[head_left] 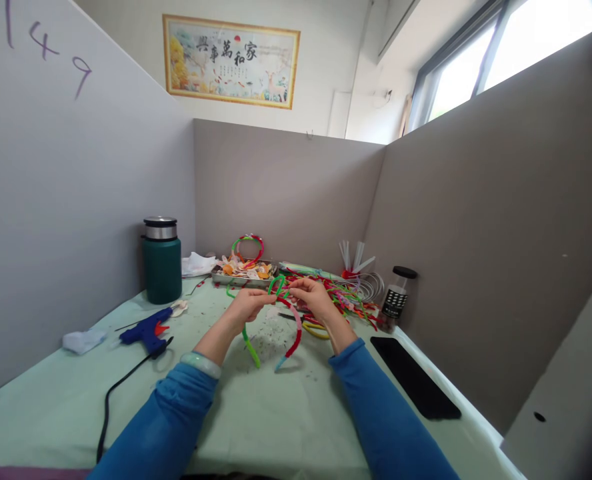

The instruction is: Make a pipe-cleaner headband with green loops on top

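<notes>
Both my hands are raised over the middle of the pale green table [276,413], fingers pinched. My left hand [249,305] and my right hand [312,297] together hold a headband hoop [296,333] wrapped in red, pink and green fuzzy wire; its ends hang down toward the table. A green pipe cleaner [277,283] loops between my fingertips at the top of the hoop. A green strand [250,347] trails down below my left hand. Both arms wear blue sleeves, and a pale bangle sits on my left wrist.
A blue glue gun [146,333] with a black cord lies at the left, near a dark green flask [161,261]. A tray of small pieces [243,270] and a heap of coloured pipe cleaners [346,297] lie behind my hands. A black phone [413,377] lies at the right. Grey partitions enclose the table.
</notes>
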The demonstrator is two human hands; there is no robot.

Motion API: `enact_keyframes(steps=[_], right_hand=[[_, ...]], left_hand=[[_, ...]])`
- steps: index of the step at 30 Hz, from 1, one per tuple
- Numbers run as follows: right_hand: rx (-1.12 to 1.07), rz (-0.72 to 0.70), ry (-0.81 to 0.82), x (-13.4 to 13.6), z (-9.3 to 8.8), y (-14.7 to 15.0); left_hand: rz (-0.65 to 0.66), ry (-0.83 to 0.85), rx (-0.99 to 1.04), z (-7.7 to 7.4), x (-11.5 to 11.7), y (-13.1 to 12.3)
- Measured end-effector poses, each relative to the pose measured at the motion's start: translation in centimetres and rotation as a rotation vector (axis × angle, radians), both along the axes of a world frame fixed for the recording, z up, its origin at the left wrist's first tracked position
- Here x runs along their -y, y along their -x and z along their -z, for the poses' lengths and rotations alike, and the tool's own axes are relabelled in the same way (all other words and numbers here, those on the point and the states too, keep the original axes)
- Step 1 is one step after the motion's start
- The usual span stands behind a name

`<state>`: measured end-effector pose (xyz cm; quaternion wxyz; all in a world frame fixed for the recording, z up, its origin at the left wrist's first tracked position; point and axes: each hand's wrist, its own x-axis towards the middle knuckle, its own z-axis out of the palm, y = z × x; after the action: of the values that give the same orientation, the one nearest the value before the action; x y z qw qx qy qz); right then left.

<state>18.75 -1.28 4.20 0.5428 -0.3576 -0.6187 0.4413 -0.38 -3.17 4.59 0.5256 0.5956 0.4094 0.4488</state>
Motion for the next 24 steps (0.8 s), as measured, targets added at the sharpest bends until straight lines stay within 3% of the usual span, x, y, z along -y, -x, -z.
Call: enact_keyframes(steps=[11,18,24], right_hand=[[-0.092,0.128,-0.153,1.1,-1.7,2.4],[-0.177,0.133,-0.151,0.8,-1.6,2.1],[-0.136,0.199,-0.183,0.6,-1.5,1.8]], left_hand=[[0.092,-0.006,-0.039,-0.1,0.5,-1.2],[0.011,-0.051,-0.109,0.0,0.8,-1.6],[0.019,-0.060,-0.056,0.2,0.6,-1.2]])
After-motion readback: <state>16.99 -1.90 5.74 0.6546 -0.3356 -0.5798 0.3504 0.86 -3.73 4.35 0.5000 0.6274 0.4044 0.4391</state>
